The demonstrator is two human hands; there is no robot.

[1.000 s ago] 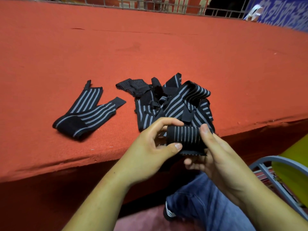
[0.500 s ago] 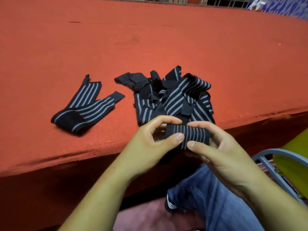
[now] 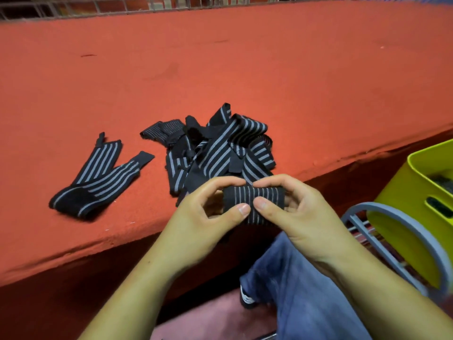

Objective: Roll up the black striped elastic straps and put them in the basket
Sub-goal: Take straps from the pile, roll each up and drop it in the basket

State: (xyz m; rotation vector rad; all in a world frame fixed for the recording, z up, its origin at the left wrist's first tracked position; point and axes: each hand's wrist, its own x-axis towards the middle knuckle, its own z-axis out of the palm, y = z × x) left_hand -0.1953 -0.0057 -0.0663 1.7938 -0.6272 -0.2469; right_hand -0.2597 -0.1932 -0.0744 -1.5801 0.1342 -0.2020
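Red felt covered the table [image 3: 220, 69] from the far wire fence to its near edge. At that edge both hands held one rolled strap [image 3: 255, 201], its long axis running left to right between them. The left hand [image 3: 208, 217] pinched the roll's left end between thumb and curled fingers. The right hand [image 3: 301, 212] gripped the right half the same way, and the two thumb tips almost met on the roll's near face. The roll looked complete, so the drop seemed the next step. The yellow-green basket [image 3: 402, 192] stood to the right, off the table and on a grey-blue chair frame [image 3: 392, 217], with dark shapes inside too blurred to name. It lay nearer the right hand, so a short carry to the right by that hand alone seemed enough, if the grip kept the roll from springing open. Just beyond the hands lay the tangled pile of straps [image 3: 220, 153], and one folded strap [image 3: 98, 177] lay apart at the left.
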